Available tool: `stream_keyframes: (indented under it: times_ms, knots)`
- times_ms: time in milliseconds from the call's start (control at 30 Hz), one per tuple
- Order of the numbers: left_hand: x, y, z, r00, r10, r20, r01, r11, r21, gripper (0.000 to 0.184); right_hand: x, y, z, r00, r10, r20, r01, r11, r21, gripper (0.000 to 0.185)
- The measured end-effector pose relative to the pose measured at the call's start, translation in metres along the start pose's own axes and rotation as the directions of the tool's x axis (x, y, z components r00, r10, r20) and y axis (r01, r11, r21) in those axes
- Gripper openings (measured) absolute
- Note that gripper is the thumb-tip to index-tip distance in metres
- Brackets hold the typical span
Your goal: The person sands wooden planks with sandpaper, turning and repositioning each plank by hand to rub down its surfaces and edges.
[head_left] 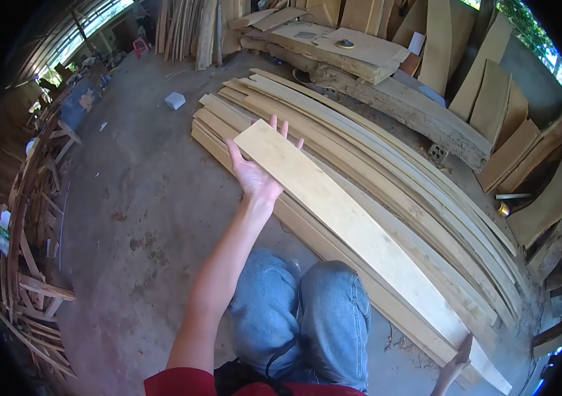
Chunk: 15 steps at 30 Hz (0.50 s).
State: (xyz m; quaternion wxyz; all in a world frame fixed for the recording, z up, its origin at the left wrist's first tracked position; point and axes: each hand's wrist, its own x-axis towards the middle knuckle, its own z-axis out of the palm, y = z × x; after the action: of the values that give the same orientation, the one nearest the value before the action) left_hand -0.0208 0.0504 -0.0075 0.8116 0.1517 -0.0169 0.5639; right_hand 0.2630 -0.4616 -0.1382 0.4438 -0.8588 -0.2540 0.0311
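A long, pale wooden plank (350,224) lies slantwise across my view, raised above a stack of similar boards. Beneath its far-left end is my left hand (261,175), bearing it on the palm. The thumb shows on the near side, and the fingertips stick out past the far edge. My right hand (456,367) grips the plank by its near edge close to the lower-right end; the fingers under it are hidden. Below the plank, the stacked boards (386,175) rest on the floor in long rows.
My bent knees (301,310) are close to the stack. Behind it lies a thick, rough timber beam (419,119), with slabs (492,99) leaning on the wall. A small white box (175,100) sits on the concrete floor (129,218). Scrap wood (40,287) lines the left side.
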Motion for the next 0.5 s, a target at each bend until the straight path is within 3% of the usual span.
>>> stream_keyframes:
  times_ms: [67,100,167,200,233,267,300,333,367,400,500]
  knots:
    - [0.0,0.001,0.001,1.0,0.017,0.009,-0.017,1.0,-0.011,0.073,0.011,0.007,0.013,0.99,0.059,-0.128,-0.042,0.991,0.13,0.042]
    - [0.0,0.0,-0.001,1.0,0.012,0.019,-0.012,1.0,-0.005,0.076,0.018,-0.019,0.029,0.994,0.057,-0.094,-0.048,0.995,0.087,0.042]
    - [0.0,0.0,-0.005,0.999,0.015,0.034,-0.015,1.0,0.0,0.079,0.024,-0.105,0.071,1.0,-0.028,-0.007,0.029,0.984,0.174,0.04]
    - [0.001,-0.001,-0.007,1.0,0.013,0.028,-0.013,1.0,-0.001,0.08,0.031,-0.109,0.093,0.991,0.086,0.107,-0.114,0.949,0.293,0.041]
    - [0.001,0.0,-0.008,1.0,0.01,0.023,-0.01,1.0,-0.001,0.081,0.035,-0.15,0.113,0.939,0.234,0.252,-0.342,0.704,0.623,0.041]
    - [0.002,0.0,-0.01,0.999,0.012,0.03,-0.012,1.0,0.0,0.081,0.035,-0.176,0.137,0.976,0.01,0.217,-0.108,0.888,0.446,0.04]
    - [0.002,0.0,-0.012,1.0,0.006,0.019,-0.006,1.0,-0.012,0.08,0.034,-0.201,0.159,0.95,-0.214,0.229,0.159,0.958,0.237,0.044]
    - [0.003,0.0,-0.014,1.0,-0.003,0.008,0.003,1.0,-0.024,0.079,0.035,-0.236,0.175,0.902,-0.308,0.303,0.204,0.922,0.33,0.059]
    - [0.004,0.0,-0.015,1.0,-0.004,0.016,0.005,1.0,-0.023,0.079,0.032,-0.268,0.189,0.817,-0.47,0.334,0.526,0.845,-0.096,0.068]
    - [0.005,0.001,-0.016,1.0,0.005,0.016,-0.004,1.0,-0.019,0.076,0.032,-0.296,0.201,0.771,-0.52,0.367,0.549,0.835,0.029,0.064]
    - [0.004,-0.001,-0.008,0.999,0.039,0.008,-0.039,0.999,-0.003,0.075,0.031,-0.339,0.247,0.617,-0.708,0.344,0.733,0.676,0.075,0.05]
